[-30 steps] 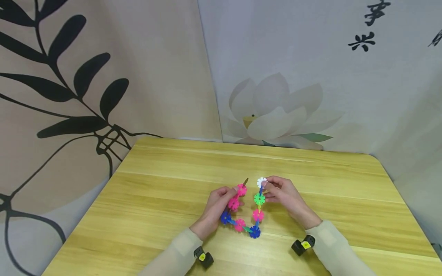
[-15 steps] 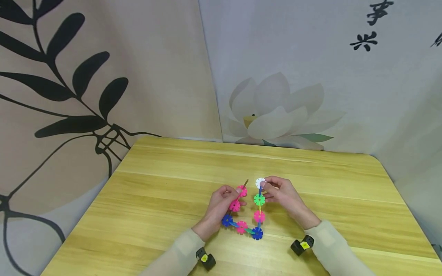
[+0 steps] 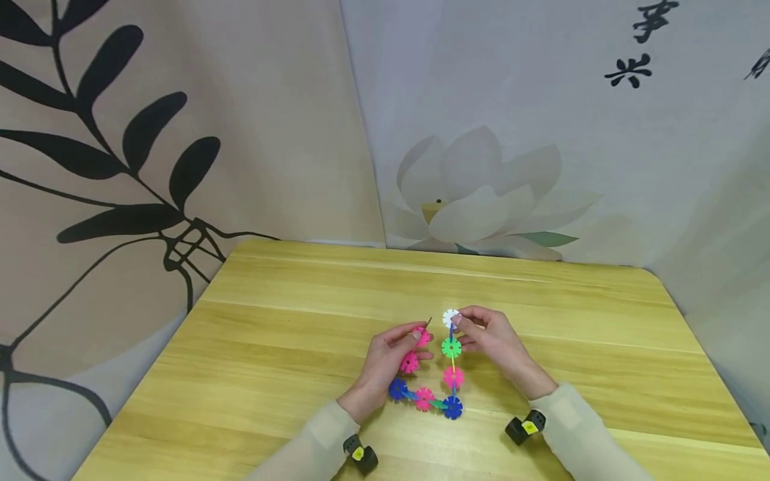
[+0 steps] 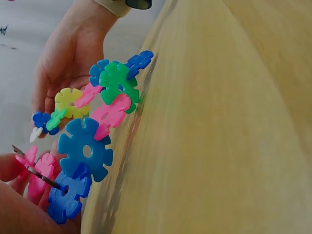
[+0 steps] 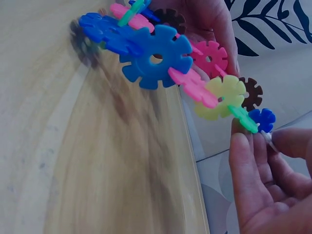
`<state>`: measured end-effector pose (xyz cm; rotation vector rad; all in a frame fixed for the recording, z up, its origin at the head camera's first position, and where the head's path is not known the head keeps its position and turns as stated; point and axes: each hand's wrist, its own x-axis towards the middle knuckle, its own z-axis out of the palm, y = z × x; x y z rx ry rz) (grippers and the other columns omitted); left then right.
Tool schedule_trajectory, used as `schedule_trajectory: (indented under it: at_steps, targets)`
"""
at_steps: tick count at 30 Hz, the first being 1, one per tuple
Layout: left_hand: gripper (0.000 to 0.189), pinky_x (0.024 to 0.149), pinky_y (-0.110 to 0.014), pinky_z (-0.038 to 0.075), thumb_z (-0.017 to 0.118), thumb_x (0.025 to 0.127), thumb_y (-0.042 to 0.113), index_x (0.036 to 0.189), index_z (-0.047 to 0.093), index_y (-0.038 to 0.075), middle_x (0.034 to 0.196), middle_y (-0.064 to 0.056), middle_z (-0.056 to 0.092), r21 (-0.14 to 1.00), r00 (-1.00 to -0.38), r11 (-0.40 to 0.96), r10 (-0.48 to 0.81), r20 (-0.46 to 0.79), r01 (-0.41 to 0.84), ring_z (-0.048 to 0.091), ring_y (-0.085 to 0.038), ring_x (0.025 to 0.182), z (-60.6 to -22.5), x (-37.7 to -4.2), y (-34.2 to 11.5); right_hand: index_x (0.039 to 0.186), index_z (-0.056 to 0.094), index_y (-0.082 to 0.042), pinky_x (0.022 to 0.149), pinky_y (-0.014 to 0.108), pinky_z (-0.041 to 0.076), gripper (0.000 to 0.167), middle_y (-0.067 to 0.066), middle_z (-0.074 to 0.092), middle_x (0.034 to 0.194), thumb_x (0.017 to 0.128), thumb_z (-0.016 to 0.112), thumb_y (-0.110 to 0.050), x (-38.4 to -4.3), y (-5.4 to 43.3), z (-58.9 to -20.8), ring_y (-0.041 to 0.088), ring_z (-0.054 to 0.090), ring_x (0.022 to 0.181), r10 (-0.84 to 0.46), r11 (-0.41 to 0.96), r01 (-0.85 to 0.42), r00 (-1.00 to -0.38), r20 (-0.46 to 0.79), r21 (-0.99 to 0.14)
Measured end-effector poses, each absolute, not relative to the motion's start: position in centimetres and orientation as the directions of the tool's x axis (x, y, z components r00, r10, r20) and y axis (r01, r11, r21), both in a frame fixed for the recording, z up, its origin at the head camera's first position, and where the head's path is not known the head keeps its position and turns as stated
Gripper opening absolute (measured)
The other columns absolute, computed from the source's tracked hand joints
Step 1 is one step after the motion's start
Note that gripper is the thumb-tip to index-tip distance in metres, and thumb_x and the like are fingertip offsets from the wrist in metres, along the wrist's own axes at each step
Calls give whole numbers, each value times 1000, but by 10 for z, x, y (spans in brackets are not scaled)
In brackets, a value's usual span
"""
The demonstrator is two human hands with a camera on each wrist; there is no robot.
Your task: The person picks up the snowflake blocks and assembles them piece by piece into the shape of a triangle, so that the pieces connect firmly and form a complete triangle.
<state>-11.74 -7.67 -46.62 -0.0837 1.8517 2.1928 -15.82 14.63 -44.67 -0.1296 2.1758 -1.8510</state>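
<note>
A chain of notched plastic snowflake discs, in pink, blue, green, yellow, white and brown, hangs in a U above the table between both hands. My left hand point(image 3: 375, 367) pinches a pink disc point(image 3: 423, 336) near one end, where a brown disc point(image 3: 429, 323) sticks out edge-on. The white disc point(image 3: 450, 318) at the other end is pinched between thumb and fingers of my right hand point(image 3: 499, 341). Below it come a green disc point(image 3: 451, 347) and another pink one. A dark blue disc point(image 3: 452, 407) forms the lower right corner. The two ends are apart.
The wooden table point(image 3: 271, 374) stretches under both arms, its far edge against a wall covering with printed leaves point(image 3: 150, 130) and a lotus point(image 3: 481, 194). A black device with a yellow mark point(image 3: 361, 455) sits on each wrist.
My left hand has shifted slightly right and nearer to me, and the bottom of the chain has swung a little right. The chain's two ends are slightly closer. Both grips stay the same.
</note>
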Motion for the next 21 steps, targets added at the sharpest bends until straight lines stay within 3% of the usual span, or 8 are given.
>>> schedule_trajectory:
  at_steps: [8, 21]
  targets:
    - [36, 59, -20, 51, 68, 101, 24, 134, 68, 7, 122, -21, 72, 953, -960, -170, 175, -220, -249, 76, -21, 89, -468, -116, -72, 122, 63, 10, 73, 33, 62, 35, 13, 70, 101, 104, 64, -20, -157, 146, -447, 21, 70, 82, -246, 178, 109, -958, -151, -978]
    - [35, 69, -22, 57, 68, 101, 23, 131, 70, 6, 117, -15, 75, 954, -959, -159, 164, -229, -255, 76, -25, 91, -470, -117, -67, 122, 64, 9, 74, 31, 62, 36, 13, 71, 102, 104, 65, -23, -156, 146, -445, 20, 70, 85, -249, 177, 105, -957, -148, -979]
